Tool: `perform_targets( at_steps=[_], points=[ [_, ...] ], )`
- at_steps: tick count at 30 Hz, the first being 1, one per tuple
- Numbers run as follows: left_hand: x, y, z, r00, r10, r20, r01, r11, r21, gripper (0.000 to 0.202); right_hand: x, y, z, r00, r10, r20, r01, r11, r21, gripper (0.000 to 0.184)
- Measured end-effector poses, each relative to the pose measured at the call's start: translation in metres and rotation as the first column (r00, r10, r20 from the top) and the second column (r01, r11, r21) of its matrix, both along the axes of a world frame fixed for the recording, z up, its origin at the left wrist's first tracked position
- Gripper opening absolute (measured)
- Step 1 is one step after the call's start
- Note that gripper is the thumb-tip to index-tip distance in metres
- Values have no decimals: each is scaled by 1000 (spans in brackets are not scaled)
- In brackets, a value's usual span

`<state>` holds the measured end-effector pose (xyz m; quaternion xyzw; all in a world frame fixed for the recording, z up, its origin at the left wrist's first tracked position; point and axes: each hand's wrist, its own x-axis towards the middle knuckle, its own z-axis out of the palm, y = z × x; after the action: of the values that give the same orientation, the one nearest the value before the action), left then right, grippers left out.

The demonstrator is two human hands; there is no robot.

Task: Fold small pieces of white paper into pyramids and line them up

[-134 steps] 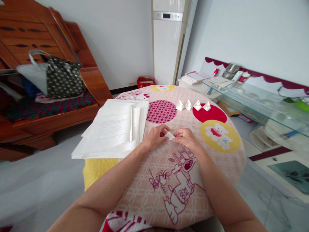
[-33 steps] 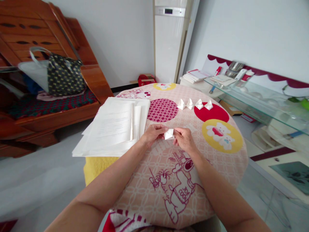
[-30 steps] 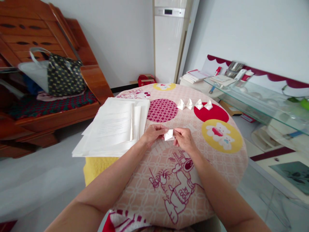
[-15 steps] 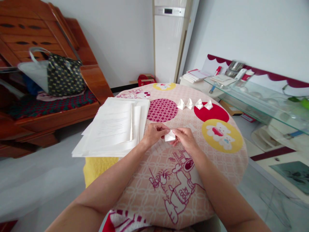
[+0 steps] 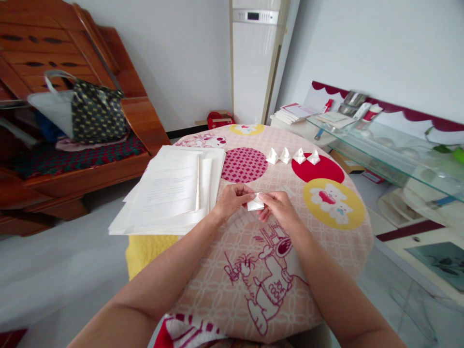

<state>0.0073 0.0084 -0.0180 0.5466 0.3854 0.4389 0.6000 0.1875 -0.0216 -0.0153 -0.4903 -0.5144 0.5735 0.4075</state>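
Between my two hands is a small folded piece of white paper (image 5: 255,204), held just above the patterned tablecloth. My left hand (image 5: 235,199) pinches its left side between thumb and fingers. On the other side, my right hand (image 5: 278,204) grips the right edge, its thumb on top and some fingers curled beneath. Beyond the hands, several small folded white paper shapes (image 5: 299,156) stand in a row on the table. To the left of my left hand lies a stack of white paper sheets (image 5: 170,188), the top ones printed with text.
The round table (image 5: 217,309) has a pink cloth with cartoon figures. A glass shelf (image 5: 391,150) holding cups and papers stands to the right. On the left is a wooden bench (image 5: 134,123) with a dotted bag (image 5: 96,113). A tall white cabinet-like unit (image 5: 253,63) stands behind.
Both hands stay in nearly the same place on the small folded paper. My right thumb and fingers have shifted slightly over its edge.
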Motion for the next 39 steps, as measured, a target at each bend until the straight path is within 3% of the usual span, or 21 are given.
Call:
perform_targets(
  at_steps=[5,14,18,23,28,32,39],
  points=[
    [-2,3,1,997,65,-33,-61,992,115,24,7,0,6,990,133,-46,-138,979,-152,37],
    [-3,3,-1,987,106,-121,-79,974,212,15,7,-2,7,984,171,-44,-175,976,-129,35],
    [-3,3,-1,995,85,-54,-76,986,147,23,5,-4,6,986,161,-41,-165,982,-97,33],
    [-4,2,0,995,63,79,-58,997,-55,45,3,-3,4,996,79,-32,-79,997,15,34],
    [-4,2,1,997,26,79,-13,988,-151,57,1,-2,3,1000,-20,-6,20,995,93,33],
    [-3,2,0,999,25,27,-22,995,-98,52,-1,-3,3,998,-33,63,23,989,144,33],
    [-4,-1,7,984,156,-84,-139,975,172,45,-3,-5,9,996,75,52,-81,988,129,34]
  ],
)
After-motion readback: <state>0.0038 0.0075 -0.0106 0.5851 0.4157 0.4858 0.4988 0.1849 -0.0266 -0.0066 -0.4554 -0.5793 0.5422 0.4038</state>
